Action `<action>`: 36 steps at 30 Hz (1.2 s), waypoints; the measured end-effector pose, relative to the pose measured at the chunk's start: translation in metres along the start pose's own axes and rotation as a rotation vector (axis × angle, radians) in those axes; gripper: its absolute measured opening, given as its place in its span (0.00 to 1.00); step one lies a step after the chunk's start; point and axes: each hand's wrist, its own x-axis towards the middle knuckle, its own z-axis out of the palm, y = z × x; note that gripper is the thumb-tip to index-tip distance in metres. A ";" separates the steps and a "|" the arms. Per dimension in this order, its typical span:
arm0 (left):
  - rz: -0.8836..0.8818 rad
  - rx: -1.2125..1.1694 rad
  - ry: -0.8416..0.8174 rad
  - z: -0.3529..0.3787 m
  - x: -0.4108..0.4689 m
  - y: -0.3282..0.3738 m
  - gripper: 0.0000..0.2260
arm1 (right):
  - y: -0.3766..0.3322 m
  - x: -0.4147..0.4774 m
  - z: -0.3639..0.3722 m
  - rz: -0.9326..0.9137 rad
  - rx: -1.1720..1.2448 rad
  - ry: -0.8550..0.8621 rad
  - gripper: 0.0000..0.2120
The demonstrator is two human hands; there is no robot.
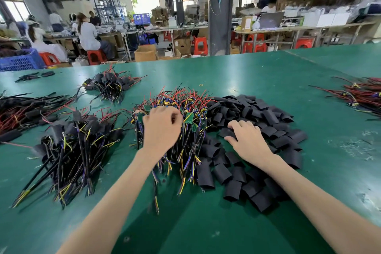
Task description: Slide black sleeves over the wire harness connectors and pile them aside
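My left hand (pixel 161 128) is down on the heap of bare wire harnesses (pixel 191 103), fingers curled into the wires; it is blurred, so I cannot tell whether it pinches one. My right hand (pixel 247 140) lies loosely spread on the pile of black sleeves (pixel 266 115) just beside that heap. Sleeved harnesses (pixel 78 142) are piled to the left on the green table (pixel 268 72).

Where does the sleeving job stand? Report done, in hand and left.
Done: a near sleeved pile on the left and a far sleeved pile behind it. In hand: left hand reaches into the bare harness pile, grip blurred; right hand rests on the loose black sleeves. Left: that bare pile, many sleeves unused.
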 end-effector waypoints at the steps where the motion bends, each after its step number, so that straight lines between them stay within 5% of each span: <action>1: -0.010 0.034 -0.051 0.006 0.003 0.008 0.13 | 0.000 -0.001 0.000 -0.004 0.009 0.001 0.16; 5: -0.066 0.149 -0.106 0.020 0.011 0.021 0.22 | 0.002 -0.001 0.000 -0.012 0.029 -0.001 0.17; 10: -0.314 -0.430 -0.190 0.014 0.017 0.016 0.24 | 0.000 -0.001 0.001 -0.042 0.022 0.028 0.17; 15: -0.328 -0.586 -0.240 0.004 0.027 0.010 0.17 | -0.001 -0.001 0.000 -0.050 0.031 0.035 0.18; 18: -0.235 -0.489 -0.213 -0.001 0.031 0.009 0.06 | -0.002 -0.002 -0.001 -0.050 0.031 0.031 0.18; 26: -0.211 -0.383 -0.102 0.000 0.034 0.009 0.08 | -0.002 -0.002 -0.001 -0.056 0.042 0.021 0.19; 36: -0.222 -0.548 -0.029 -0.003 0.040 0.005 0.06 | -0.004 -0.003 -0.003 -0.060 0.060 0.013 0.19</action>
